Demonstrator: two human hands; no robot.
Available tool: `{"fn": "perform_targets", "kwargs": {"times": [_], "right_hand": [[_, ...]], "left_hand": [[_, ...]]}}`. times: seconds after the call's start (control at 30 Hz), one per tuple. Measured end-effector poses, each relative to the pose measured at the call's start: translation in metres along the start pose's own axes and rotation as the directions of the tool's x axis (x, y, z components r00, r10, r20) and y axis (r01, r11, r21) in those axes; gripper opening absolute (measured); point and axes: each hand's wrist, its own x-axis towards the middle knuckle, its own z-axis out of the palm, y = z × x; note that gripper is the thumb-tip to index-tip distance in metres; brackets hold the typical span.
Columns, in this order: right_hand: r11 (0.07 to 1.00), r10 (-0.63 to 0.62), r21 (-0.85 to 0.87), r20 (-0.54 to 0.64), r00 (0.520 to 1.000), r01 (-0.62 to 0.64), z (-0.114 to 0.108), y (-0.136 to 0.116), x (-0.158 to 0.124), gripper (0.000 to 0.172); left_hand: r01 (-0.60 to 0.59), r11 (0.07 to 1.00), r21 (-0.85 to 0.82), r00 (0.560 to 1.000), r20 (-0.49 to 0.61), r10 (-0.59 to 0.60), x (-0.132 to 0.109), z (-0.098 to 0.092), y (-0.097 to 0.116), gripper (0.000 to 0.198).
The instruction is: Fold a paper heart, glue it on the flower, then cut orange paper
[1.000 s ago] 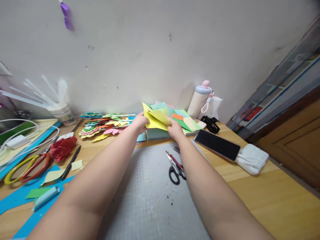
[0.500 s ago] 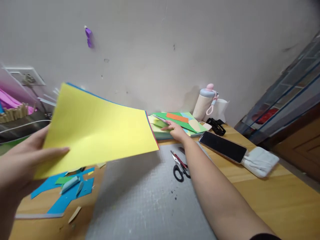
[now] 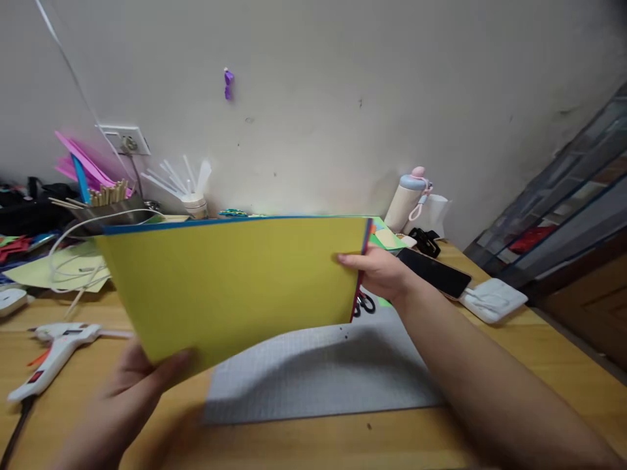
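Observation:
A stack of coloured paper sheets (image 3: 240, 281), yellow in front with blue and red edges showing behind, is held up over the grey cutting mat (image 3: 313, 385). At its lower left corner my left hand (image 3: 142, 378) is closed on it, thumb in front and somewhat blurred. My right hand (image 3: 377, 267) grips the right edge, its thumb lying on the yellow face. Partly hidden behind the sheets, scissors (image 3: 366, 303) with black handles lie on the mat. Green and other paper pieces (image 3: 386, 238) show past the right edge.
To the left lie a white glue gun (image 3: 59, 352) and a white cable (image 3: 59, 261). Behind stand a container of wooden sticks (image 3: 110, 192) and a cup of white sticks (image 3: 194, 203). At right are a phone (image 3: 435, 271), a white charger (image 3: 494, 300), a black clip (image 3: 425, 243) and a bottle (image 3: 404, 199).
My right hand has left the papers at the back and taken hold of the sheets' right edge. The sheets and my left hand have moved right, and the view has turned left.

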Motion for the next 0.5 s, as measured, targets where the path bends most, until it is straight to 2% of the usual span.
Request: {"fn": "perform_targets", "kwargs": {"times": [0.07,0.13,0.27,0.4,0.5], "right_hand": [[0.996,-0.084,-0.004,-0.165,0.983,0.085,0.002,0.010,-0.033,0.038],[0.992,-0.127,-0.022,-0.229,0.965,0.125,-0.002,0.024,-0.061,0.040],[0.992,-0.080,-0.105,-0.119,0.990,0.067,-0.010,0.056,-0.095,0.037],[0.971,-0.124,-0.224,-0.182,0.975,0.082,-0.007,0.079,-0.105,0.039],[0.957,-0.142,-0.279,-0.217,0.966,0.078,-0.004,0.082,-0.110,0.039]], "left_hand": [[0.017,0.994,0.110,0.990,0.134,-0.031,0.004,0.008,-0.008,0.046],[-0.033,0.992,0.121,0.981,0.192,0.010,0.010,0.017,-0.017,0.046],[-0.066,0.994,0.092,0.956,0.291,0.037,0.016,0.033,-0.034,0.055],[-0.070,0.993,0.091,0.952,0.303,0.039,0.013,0.042,-0.041,0.054],[-0.104,0.975,0.194,0.969,0.239,0.056,0.008,0.038,-0.047,0.050]]}}
